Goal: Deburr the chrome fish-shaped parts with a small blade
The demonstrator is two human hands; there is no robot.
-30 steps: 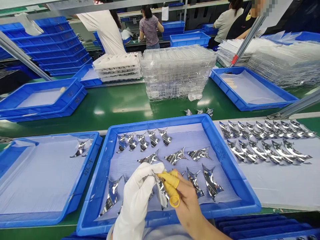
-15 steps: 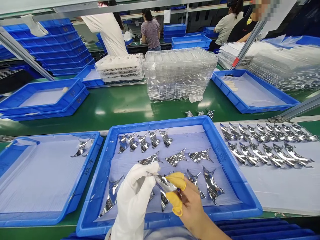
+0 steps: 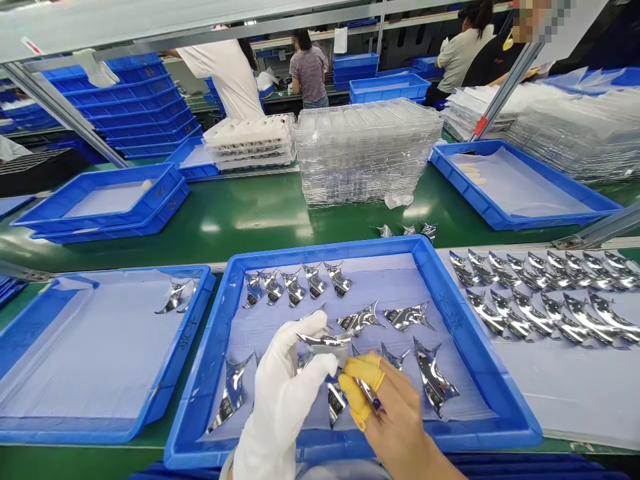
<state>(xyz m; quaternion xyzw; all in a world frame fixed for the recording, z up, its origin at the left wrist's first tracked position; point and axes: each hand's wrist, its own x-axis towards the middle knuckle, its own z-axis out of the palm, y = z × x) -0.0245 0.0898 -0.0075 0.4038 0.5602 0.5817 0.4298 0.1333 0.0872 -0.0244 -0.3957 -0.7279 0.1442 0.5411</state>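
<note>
My left hand [image 3: 283, 387], in a white glove, is closed on a curved, mirror-bright chrome part [image 3: 325, 341] with pointed corners. My right hand [image 3: 383, 407] wears yellow finger cots, and its fingers are pinched together just below the part's right end. A slim, shiny, pen-like tool [image 3: 367, 393] with a dark end shows between those fingers; its working tip is hidden. Both hands are over a blue tray [image 3: 200, 373] lined with white sheet. Similar chrome parts lie in it in rows, among them one on the right [image 3: 433, 377] and one on the left [image 3: 233, 390].
A second blue tray [image 3: 150, 413] at left holds a couple of chrome parts. Two rows of parts lie on a white sheet [image 3: 560, 393] at right. Behind stand stacked clear plastic trays [image 3: 367, 157] and a blue tray [image 3: 550, 217]. Several people work farther back.
The chrome part has turned flatter, its outer face tilted differently. My right fingers have moved from the part's right end to below it, and the slim tool has come into sight. The view has shifted slightly.
</note>
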